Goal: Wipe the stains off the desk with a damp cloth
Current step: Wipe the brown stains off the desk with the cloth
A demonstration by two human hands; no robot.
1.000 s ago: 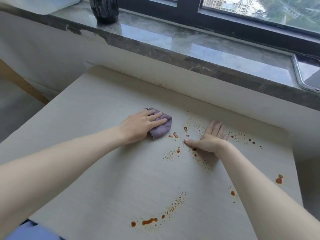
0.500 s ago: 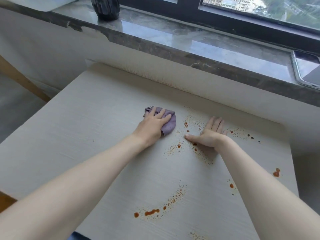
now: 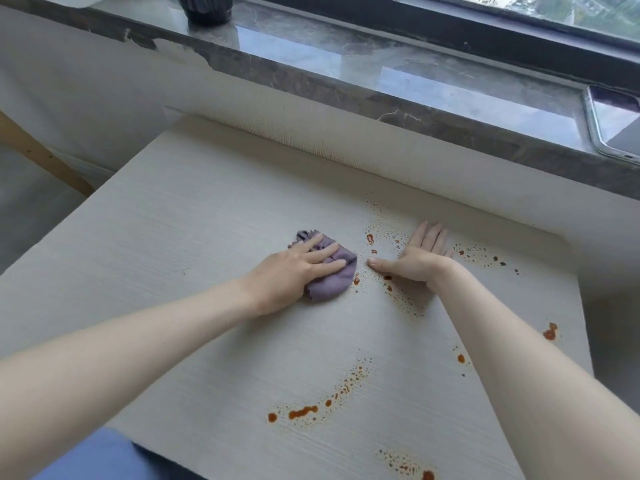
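Observation:
A crumpled purple cloth (image 3: 334, 282) lies near the middle of the pale wood-grain desk (image 3: 173, 244). My left hand (image 3: 294, 268) presses flat on top of it, fingers spread toward the right. My right hand (image 3: 420, 254) rests flat on the desk just right of the cloth, palm down, fingers apart, holding nothing. Orange-brown stains (image 3: 381, 237) speckle the desk between and behind the hands. More stains run in an arc near the front (image 3: 329, 400), with spots at the right edge (image 3: 550, 331) and the front edge (image 3: 408, 465).
A dark marble windowsill (image 3: 346, 71) runs behind the desk. On it stand a dark ribbed vase (image 3: 204, 6) at the left and a phone (image 3: 614, 123) at the right. A wooden strut (image 3: 38, 154) slants beside the desk's left side.
My left hand has slid the cloth to the right, closer to the stains beside my right thumb. My right hand has stayed planted. The camera has tilted down slightly.

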